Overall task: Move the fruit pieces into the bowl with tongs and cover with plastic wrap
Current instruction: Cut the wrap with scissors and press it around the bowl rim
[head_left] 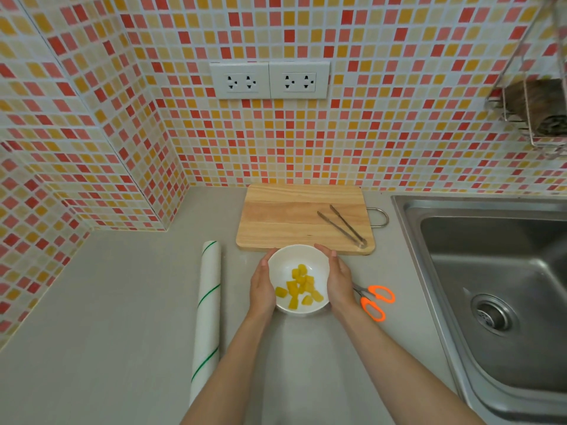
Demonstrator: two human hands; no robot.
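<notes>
A white bowl (291,256) sits on the grey counter just in front of the wooden cutting board (285,219). Several yellow fruit pieces (299,286) lie inside it. My left hand (262,286) cups the bowl's left side and my right hand (339,280) cups its right side, palms pressed to the wall. I cannot tell whether wrap lies over the bowl. Metal tongs (343,225) rest on the board's right part, no fruit around them. A roll of plastic wrap (207,314) with green stripes lies lengthwise on the counter, left of my left arm.
Orange-handled scissors (376,300) lie just right of my right hand. A steel sink (497,289) fills the right side. Tiled walls stand behind and to the left, with sockets (270,80) above the board. A wire rack (534,111) hangs at upper right.
</notes>
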